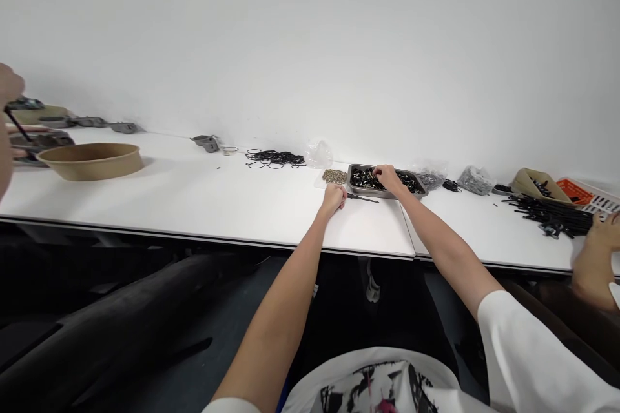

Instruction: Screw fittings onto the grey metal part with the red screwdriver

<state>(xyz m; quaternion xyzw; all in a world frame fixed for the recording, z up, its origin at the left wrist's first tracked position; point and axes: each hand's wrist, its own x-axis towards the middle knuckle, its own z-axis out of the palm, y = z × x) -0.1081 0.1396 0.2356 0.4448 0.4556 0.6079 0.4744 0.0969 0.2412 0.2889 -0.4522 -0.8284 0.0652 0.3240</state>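
My left hand [334,197] rests on the white table [203,200], fingers closed around a thin black rod [364,198] that sticks out to the right along the tabletop. My right hand [386,175] reaches into a grey metal tray [418,194] filled with small black parts, its fingers bent down among them. What the right fingers grip is too small to tell. A small pile of brass-coloured pieces [334,175] lies just left of the tray, beyond my left hand.
Black rubber rings [274,157] and a clear plastic bag [318,154] lie farther back. A brown paper bowl [92,160] stands at left near another person's hand [8,117]. At right lie black rods [552,213], an orange basket [577,191] and another person's hand [597,258].
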